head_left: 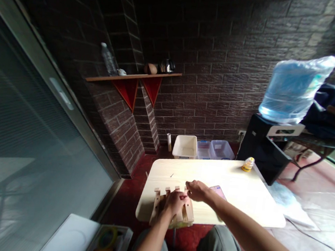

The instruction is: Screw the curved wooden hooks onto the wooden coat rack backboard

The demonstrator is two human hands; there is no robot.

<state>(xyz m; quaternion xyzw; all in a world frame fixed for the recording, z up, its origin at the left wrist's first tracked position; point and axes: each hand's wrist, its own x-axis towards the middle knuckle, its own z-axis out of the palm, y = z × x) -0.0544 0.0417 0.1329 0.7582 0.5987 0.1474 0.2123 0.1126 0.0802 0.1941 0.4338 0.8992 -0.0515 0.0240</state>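
Observation:
A wooden piece with several pale slats (189, 210) lies at the near edge of the table (238, 190); small dark dots mark some slats, and their far ends have raised blocks. My left hand (174, 203) rests over its middle, fingers bent and pressed together near the right-hand slats. Whatever they pinch is too small to make out. Close beside it, my right hand (198, 190) is closed at the far end of the rightmost slat. What its fingers hold is hidden. Beyond the slats lies a small thin dark item (172, 175).
A phone (218, 191) lies right of my right hand, partly behind the forearm. A small yellow-and-clear jar (248, 164) stands at the table's far right corner. Behind the table are plastic bins (186, 137); a water dispenser (253, 139) stands to the right.

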